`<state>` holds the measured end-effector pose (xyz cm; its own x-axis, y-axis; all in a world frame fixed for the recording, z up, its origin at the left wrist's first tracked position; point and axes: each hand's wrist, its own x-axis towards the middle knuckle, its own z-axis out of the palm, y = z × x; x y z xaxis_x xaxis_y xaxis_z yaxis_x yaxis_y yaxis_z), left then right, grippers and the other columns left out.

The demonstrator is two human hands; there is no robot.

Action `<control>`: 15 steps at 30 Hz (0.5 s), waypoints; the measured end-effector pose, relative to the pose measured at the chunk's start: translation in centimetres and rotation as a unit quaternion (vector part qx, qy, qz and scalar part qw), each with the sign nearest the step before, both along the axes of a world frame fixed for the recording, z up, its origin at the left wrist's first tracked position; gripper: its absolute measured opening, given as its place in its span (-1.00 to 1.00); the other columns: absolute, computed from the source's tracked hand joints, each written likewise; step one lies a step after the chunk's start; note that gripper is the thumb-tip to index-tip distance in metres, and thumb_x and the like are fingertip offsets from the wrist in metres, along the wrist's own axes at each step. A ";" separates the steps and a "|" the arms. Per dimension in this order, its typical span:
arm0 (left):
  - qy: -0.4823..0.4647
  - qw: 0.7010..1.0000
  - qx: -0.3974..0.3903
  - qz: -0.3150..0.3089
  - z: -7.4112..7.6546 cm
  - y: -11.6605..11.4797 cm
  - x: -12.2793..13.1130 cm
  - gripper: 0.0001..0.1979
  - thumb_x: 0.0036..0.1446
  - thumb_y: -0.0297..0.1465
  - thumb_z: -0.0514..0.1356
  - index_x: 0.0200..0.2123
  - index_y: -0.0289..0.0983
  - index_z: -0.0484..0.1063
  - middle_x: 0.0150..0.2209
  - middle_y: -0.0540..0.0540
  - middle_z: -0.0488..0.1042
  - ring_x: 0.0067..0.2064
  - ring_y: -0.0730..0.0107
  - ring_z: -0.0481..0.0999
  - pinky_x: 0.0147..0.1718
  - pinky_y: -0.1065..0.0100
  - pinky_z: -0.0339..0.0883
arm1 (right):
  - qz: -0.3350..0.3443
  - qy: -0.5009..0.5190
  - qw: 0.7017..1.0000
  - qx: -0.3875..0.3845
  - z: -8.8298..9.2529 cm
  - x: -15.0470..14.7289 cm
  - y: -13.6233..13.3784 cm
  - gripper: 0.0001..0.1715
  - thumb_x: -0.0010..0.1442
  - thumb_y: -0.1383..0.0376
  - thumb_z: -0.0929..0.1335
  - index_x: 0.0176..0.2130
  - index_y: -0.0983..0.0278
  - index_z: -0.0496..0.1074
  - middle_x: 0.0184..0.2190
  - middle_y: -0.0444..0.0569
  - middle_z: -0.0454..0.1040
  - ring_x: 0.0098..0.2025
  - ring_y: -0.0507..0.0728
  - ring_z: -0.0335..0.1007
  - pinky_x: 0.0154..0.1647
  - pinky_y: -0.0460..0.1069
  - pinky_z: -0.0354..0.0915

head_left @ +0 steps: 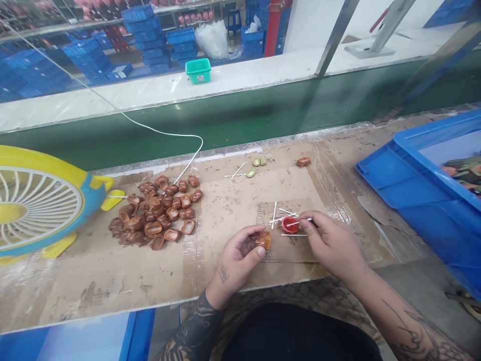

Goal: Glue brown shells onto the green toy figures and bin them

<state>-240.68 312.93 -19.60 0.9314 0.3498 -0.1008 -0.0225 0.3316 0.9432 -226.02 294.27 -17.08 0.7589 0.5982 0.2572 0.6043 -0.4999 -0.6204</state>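
Observation:
Near the front edge of the table, my left hand (240, 255) is closed on a small brown hollow molded piece (264, 240), its thumb and fingers around the sides. To the right, my right hand (332, 240) pinches a cotton swab (298, 222), whose tip is in a small pot of red paint (290, 225). Several white cotton swabs (274, 215) lie around the pot on a cardboard piece (278, 254). Left of my hands, a pile of similar brown pieces (154, 228) is heaped on the table.
A yellow and blue fan (80, 200) stands at the left, its white cord crossing behind the pile. Small green pieces (256, 162) and one brown piece (303, 161) lie farther back. At the right is a large blue crate (398, 165). A green basket (198, 71) sits on the ledge.

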 end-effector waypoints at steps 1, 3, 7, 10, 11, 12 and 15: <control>0.001 1.000 -0.001 0.000 0.0 0.0 0.0 -0.58 0.11 -0.22 0.46 0.03 -0.21 0.60 -0.07 -0.15 0.63 -0.07 0.26 0.59 -0.09 0.33 0.49 | 0.002 -0.002 1.000 -0.003 0.0 -0.1 0.1 -0.76 0.41 0.23 0.27 -0.22 0.20 0.50 -0.31 -0.06 0.63 -0.28 0.17 0.55 -0.25 0.02 0.34; 0.003 1.000 0.001 0.002 0.0 0.0 0.0 -0.57 0.11 -0.21 0.47 0.02 -0.22 0.60 -0.08 -0.16 0.63 -0.07 0.24 0.59 -0.08 0.31 0.49 | 0.002 -0.002 1.000 -0.002 0.0 -0.2 0.1 -0.76 0.41 0.22 0.27 -0.22 0.20 0.50 -0.30 -0.05 0.63 -0.27 0.18 0.55 -0.25 0.02 0.35; 0.006 1.000 0.008 0.003 -0.1 0.0 0.0 -0.56 0.11 -0.19 0.46 0.03 -0.21 0.60 -0.08 -0.16 0.63 -0.08 0.25 0.59 -0.08 0.30 0.49 | -0.027 0.015 0.999 0.032 0.3 -0.4 -0.4 -0.77 0.41 0.19 0.29 -0.20 0.19 0.50 -0.31 -0.05 0.63 -0.27 0.18 0.55 -0.22 0.03 0.36; 0.012 1.000 0.020 0.003 -0.2 0.0 -0.1 -0.56 0.14 -0.15 0.44 0.04 -0.22 0.60 -0.07 -0.18 0.64 -0.05 0.21 0.60 -0.06 0.28 0.49 | -0.065 0.080 0.990 0.099 0.9 -0.9 -0.6 -0.78 0.41 0.13 0.32 -0.19 0.17 0.51 -0.36 -0.09 0.61 -0.30 0.15 0.53 -0.24 0.02 0.38; 0.015 1.000 0.023 0.001 -0.2 0.1 -0.1 -0.55 0.15 -0.14 0.43 0.04 -0.22 0.60 -0.05 -0.18 0.64 -0.04 0.20 0.60 -0.04 0.26 0.49 | -0.065 0.112 0.983 0.128 1.2 -1.1 -0.5 -0.78 0.41 0.11 0.34 -0.19 0.16 0.51 -0.38 -0.10 0.59 -0.31 0.14 0.53 -0.24 0.00 0.38; 0.017 1.000 0.024 -0.001 -0.1 0.1 -0.1 -0.55 0.15 -0.13 0.42 0.04 -0.22 0.60 -0.04 -0.19 0.65 -0.03 0.18 0.60 -0.03 0.25 0.48 | -0.059 0.144 0.976 0.155 1.5 -1.5 -0.3 -0.78 0.41 0.11 0.34 -0.19 0.16 0.51 -0.39 -0.12 0.58 -0.32 0.12 0.52 -0.24 -0.02 0.39; 0.025 0.999 0.025 -0.009 0.0 0.1 -0.1 -0.54 0.16 -0.11 0.41 0.04 -0.23 0.60 -0.03 -0.19 0.66 -0.02 0.17 0.61 -0.02 0.25 0.48 | -0.010 0.210 0.957 0.202 2.2 -2.5 0.4 -0.77 0.42 0.12 0.35 -0.22 0.17 0.51 -0.40 -0.13 0.55 -0.31 0.08 0.50 -0.22 -0.05 0.40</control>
<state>-240.76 313.06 -19.57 0.9321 0.3380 -0.1301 0.0312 0.2830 0.9586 -228.51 294.70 -14.86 0.8567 0.4981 0.1339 0.2519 -0.1776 -0.9513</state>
